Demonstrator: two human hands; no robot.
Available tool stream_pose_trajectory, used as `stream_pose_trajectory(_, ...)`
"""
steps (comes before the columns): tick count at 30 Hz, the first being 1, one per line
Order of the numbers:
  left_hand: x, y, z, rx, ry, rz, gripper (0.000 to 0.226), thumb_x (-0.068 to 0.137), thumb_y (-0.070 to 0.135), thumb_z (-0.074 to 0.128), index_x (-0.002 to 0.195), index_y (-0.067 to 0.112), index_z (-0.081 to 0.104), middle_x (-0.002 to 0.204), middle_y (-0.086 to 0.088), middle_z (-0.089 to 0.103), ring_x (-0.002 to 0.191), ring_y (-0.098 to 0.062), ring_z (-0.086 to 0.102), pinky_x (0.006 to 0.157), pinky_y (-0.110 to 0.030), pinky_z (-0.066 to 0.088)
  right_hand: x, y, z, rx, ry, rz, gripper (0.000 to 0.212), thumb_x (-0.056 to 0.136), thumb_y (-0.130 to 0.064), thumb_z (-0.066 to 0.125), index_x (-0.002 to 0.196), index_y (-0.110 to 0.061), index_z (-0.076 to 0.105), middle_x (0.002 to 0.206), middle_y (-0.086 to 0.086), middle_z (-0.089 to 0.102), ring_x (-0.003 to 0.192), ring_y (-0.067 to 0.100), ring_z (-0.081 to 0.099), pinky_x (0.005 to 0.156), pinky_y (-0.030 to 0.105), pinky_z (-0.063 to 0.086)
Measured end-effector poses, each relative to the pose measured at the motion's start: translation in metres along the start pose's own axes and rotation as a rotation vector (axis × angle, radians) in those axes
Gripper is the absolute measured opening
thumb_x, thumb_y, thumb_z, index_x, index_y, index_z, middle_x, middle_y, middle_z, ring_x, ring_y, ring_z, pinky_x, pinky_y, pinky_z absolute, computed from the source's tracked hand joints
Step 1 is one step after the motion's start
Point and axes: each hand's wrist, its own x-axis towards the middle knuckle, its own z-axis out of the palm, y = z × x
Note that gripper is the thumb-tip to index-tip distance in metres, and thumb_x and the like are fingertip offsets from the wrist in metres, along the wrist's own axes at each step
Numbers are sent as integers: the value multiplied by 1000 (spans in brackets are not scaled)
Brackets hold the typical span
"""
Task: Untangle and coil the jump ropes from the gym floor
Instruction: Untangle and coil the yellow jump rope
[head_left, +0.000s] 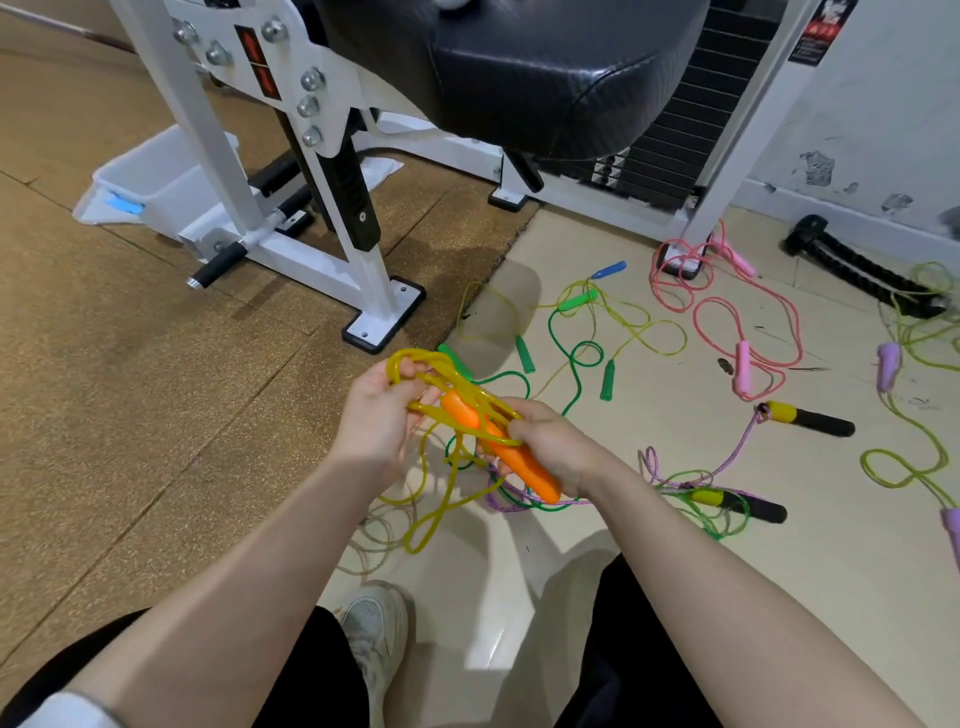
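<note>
Both hands up at knee height: left hand gripping yellow rope loops, right hand clamped round orange handles. Best keeping loops even, tail untwisted, clear of the floor tangle.

machine: white steel frame with bolts and black feet, standing at the top of the view
seat: black padded cushion, on the machine's right side, overhanging the floor
weight stack: black plates, right of the seat inside the machine's frame
bin: white plastic with a blue clip, behind the machine's left leg
mat: brown speckled flooring under the machine, reaching to the left edge
tiles: pale glossy floor, right of the mat and in front of the machine
wall: white, scuffed, right of the machine
black bar: ribbed, lying on the tiles by the wall, right of the machine
shoe: white sneaker on the tiles, well in front of the machine
</note>
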Motion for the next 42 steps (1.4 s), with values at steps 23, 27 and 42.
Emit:
stream_pose_trajectory(23, 2, -18, 13, 24, 91, -94, 23, 100, 13, 38, 80, 10, 49, 81, -8, 61, 72, -15, 61, 70, -23, 55, 18, 14, 22, -67, 322, 442, 37, 92, -45, 36, 107, -14, 51, 104, 9, 53, 90, 26, 55, 83, 43, 49)
stream_pose_trajectory(27, 1, -18, 10, -54, 97, -74, 25, 100, 12, 37, 79, 9, 50, 82, -7, 61, 78, -16, 63, 81, -27, 53, 14, 7, 27, 565, 156, 431, 29, 97, -26, 42, 80, -5, 50, 63, 10, 50, 44, 21, 54, 56, 39, 57)
stream_pose_trajectory(42, 13, -8, -7, 139, 84, -254, 33, 91, -15, 27, 94, 7, 52, 86, -10, 62, 75, -22, 58, 73, -37, 52, 2, 15, -5, -453, -69, -14, 38, 83, 18, 44, 74, -14, 63, 59, -15, 57, 56, -5, 50, 60, 13, 41)
